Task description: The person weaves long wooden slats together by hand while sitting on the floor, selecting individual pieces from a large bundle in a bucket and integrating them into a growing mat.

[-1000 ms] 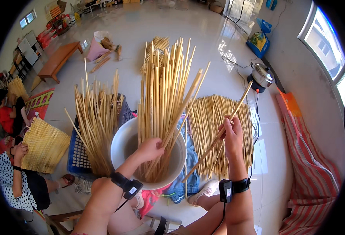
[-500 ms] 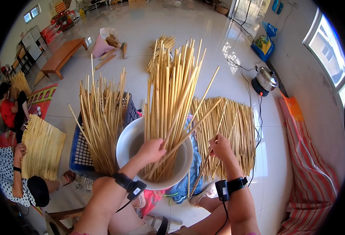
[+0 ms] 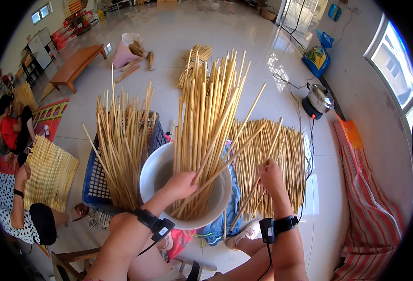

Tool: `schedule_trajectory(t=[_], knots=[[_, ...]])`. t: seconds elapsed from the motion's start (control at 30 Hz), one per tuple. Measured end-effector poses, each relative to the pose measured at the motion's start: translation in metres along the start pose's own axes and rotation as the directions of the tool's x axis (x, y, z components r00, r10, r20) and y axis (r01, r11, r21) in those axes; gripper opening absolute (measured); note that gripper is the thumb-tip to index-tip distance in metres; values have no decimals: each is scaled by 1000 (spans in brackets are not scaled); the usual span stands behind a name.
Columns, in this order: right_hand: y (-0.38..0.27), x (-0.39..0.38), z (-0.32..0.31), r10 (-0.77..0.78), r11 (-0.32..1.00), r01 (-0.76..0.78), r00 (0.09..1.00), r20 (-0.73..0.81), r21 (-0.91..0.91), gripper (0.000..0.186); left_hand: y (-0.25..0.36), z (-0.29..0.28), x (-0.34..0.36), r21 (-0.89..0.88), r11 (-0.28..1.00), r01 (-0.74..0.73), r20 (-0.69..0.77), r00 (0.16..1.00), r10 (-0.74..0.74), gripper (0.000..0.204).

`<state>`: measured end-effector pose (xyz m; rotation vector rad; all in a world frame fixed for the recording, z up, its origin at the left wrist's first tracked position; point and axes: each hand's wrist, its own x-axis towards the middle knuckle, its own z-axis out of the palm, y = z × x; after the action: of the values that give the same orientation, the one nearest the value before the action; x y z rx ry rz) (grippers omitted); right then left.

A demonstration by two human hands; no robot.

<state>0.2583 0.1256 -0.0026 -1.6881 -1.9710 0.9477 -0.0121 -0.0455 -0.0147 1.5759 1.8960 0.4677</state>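
A thick bundle of dry, yellow-brown plant stalks [image 3: 206, 112] stands upright in a wide white basin [image 3: 143, 173] in front of me. My left hand [image 3: 182, 184] is closed at the bundle's near side, its fingers wrapped round a slanting stalk there. Off to the right, my right hand [image 3: 269, 172] pinches a single stalk [image 3: 251, 195], which slopes from upper right to lower left. That stalk passes over a flat mat of stalks laid side by side [image 3: 288, 154] on the floor. The fingertips of both hands are partly hidden.
Left of the basin, a blue plastic crate [image 3: 94, 182] holds more stalks. A person [image 3: 14, 206] at the far left grips a woven stalk mat [image 3: 52, 173]. An electric pot [image 3: 320, 99] with trailing cords and a striped cloth [image 3: 370, 196] lie to the right.
My right hand has moved slightly up and to the right, and the stalk in it now reaches higher across the mat. My left hand stays at the bundle, shifted a little lower.
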Motion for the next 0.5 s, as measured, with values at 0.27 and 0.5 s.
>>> schedule_trajectory(t=[0.27,0.5], knots=[[-33,-12,-38,-48,997,56,987,-156,48,18,13,-32,-1,-54,980,192,-204,959,-199,27],[-11,-8,-6,38,998,-36,998,49,-52,25,-15,-29,7,-131,980,148,-502,843,-195,27]])
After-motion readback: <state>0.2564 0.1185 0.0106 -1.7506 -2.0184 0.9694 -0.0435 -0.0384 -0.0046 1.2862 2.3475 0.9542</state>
